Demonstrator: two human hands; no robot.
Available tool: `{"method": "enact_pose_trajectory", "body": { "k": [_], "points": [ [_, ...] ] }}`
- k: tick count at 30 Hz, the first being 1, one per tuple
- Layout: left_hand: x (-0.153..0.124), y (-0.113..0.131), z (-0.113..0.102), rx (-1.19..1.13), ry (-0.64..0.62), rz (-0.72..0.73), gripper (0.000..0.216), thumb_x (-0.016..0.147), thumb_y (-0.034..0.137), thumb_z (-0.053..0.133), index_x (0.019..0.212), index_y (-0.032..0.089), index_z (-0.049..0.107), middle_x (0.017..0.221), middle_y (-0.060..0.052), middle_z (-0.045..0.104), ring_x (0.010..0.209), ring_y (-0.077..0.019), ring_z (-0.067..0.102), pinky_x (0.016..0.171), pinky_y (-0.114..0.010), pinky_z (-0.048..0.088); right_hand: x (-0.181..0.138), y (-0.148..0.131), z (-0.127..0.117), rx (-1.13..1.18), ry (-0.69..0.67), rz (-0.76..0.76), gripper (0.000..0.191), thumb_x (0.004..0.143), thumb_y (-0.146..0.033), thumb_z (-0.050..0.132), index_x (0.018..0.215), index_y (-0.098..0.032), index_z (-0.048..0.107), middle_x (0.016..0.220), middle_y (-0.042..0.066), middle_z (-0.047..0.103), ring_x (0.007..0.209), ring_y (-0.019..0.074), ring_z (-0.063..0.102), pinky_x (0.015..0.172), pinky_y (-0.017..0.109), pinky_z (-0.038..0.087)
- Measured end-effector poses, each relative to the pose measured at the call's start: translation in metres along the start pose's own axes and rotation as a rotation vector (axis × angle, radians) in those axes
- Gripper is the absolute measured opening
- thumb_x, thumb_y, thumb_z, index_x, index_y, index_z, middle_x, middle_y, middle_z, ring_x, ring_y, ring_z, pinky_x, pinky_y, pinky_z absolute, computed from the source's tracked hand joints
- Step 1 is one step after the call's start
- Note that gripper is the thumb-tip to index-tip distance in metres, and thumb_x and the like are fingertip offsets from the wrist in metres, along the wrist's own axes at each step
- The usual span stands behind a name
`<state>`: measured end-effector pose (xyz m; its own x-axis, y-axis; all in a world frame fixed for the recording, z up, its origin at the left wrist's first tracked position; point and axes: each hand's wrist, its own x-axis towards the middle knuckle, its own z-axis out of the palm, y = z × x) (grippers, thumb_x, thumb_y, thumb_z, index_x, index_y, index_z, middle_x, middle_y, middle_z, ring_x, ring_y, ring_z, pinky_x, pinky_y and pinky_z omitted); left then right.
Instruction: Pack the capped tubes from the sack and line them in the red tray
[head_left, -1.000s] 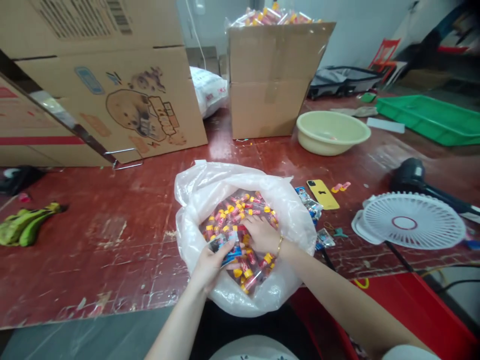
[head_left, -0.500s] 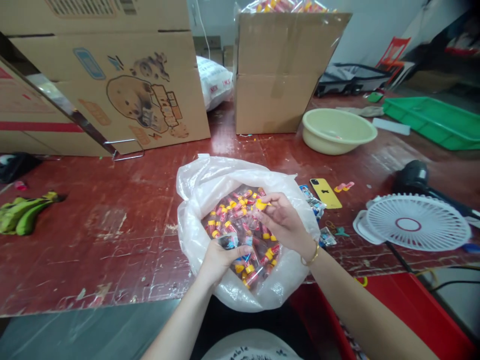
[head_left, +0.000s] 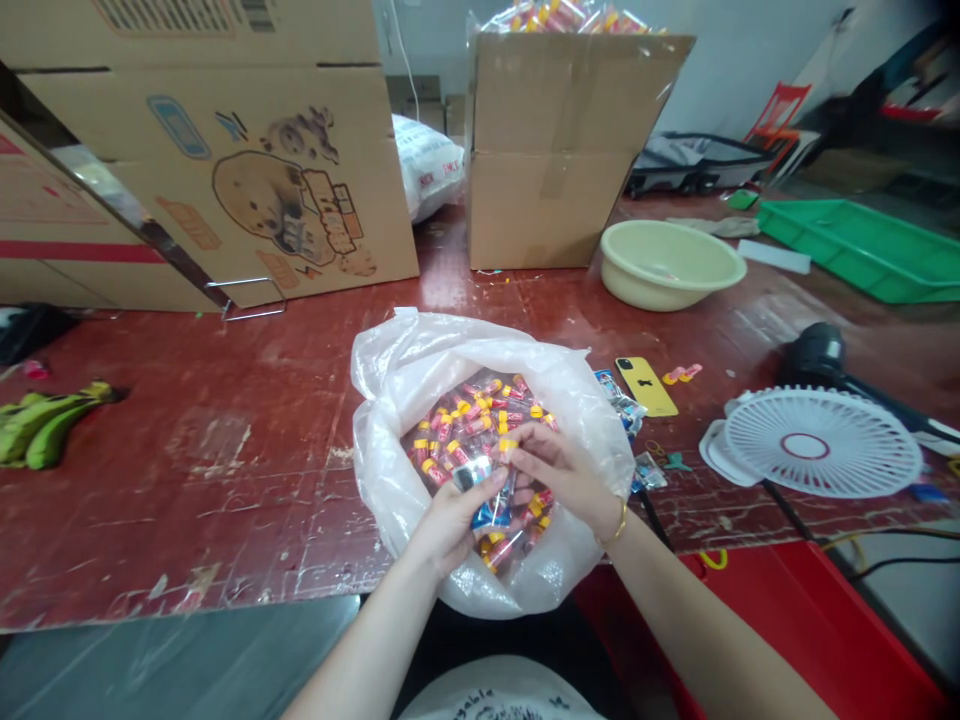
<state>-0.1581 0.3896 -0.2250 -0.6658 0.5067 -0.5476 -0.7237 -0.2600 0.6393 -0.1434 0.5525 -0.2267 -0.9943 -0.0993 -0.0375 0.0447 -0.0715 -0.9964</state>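
Note:
In the head view a white plastic bag (head_left: 379, 440) stands open at the table's front edge, filled with small pink tubes with yellow caps (head_left: 442, 428). Over its mouth, my left hand (head_left: 442, 525) is closed on a small clear-and-blue packet (head_left: 493, 514), thumb on top. My right hand (head_left: 562, 470) is beside it, with thumb and fingers pinching a yellow-capped tube (head_left: 508, 446) at the packet's upper end. Whether that tube is partly inside the packet I cannot tell.
A yellow phone (head_left: 646, 388), blue packets (head_left: 622, 405) and a white fan grille (head_left: 817, 445) lie right of the bag. Behind are a pale yellow basin (head_left: 671, 265), a green tray (head_left: 862, 245) and cardboard boxes (head_left: 562, 180). Bananas (head_left: 56, 425) lie on the left.
My right hand has come down and left with the yellow-capped tube, from over the bag's contents to the packet. My left hand has shifted slightly right, the packet now turned more upright.

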Motion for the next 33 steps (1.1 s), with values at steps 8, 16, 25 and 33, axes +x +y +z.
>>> {"method": "enact_pose_trajectory", "body": {
  "k": [8,16,25,33],
  "points": [
    [0.002,0.001,0.011,0.024,-0.005,0.033,0.037,0.070,0.035,0.078,0.096,0.010,0.069,0.082,-0.010,0.074,0.066,-0.0167,0.068,0.058,-0.023,0.056,-0.023,0.009,0.021,-0.241,0.125,-0.161,0.063,0.063,-0.013,0.074,0.110,-0.029,0.036,0.105,0.003,0.051,0.092,0.0181,0.058,0.073,0.033,0.056],
    [-0.001,-0.006,0.007,0.079,-0.011,0.084,0.039,0.068,0.031,0.081,0.099,0.012,0.067,0.089,-0.010,0.073,0.076,-0.0186,0.069,0.063,-0.023,0.054,-0.026,0.009,0.019,-0.255,0.164,-0.213,0.062,0.064,-0.015,0.073,0.110,-0.028,0.032,0.103,0.003,0.048,0.095,0.0193,0.056,0.079,0.035,0.054],
    [-0.001,-0.009,0.014,0.114,0.020,0.082,0.048,0.061,0.040,0.084,0.094,0.010,0.067,0.080,-0.009,0.072,0.069,-0.0186,0.069,0.063,-0.027,0.057,-0.031,0.012,0.005,-0.004,0.160,-0.184,0.056,0.065,-0.034,0.081,0.102,-0.027,0.040,0.097,0.001,0.052,0.085,0.0168,0.055,0.072,0.032,0.052],
    [-0.006,-0.008,0.034,0.201,0.037,0.014,0.036,0.074,0.033,0.073,0.102,0.011,0.066,0.096,-0.013,0.073,0.084,-0.0255,0.071,0.055,-0.028,0.060,-0.071,0.009,-0.054,0.203,0.553,-0.139,0.029,0.072,-0.038,0.074,0.083,-0.023,0.053,0.083,-0.002,0.060,0.076,0.0129,0.059,0.078,0.031,0.051]
  ]
}}
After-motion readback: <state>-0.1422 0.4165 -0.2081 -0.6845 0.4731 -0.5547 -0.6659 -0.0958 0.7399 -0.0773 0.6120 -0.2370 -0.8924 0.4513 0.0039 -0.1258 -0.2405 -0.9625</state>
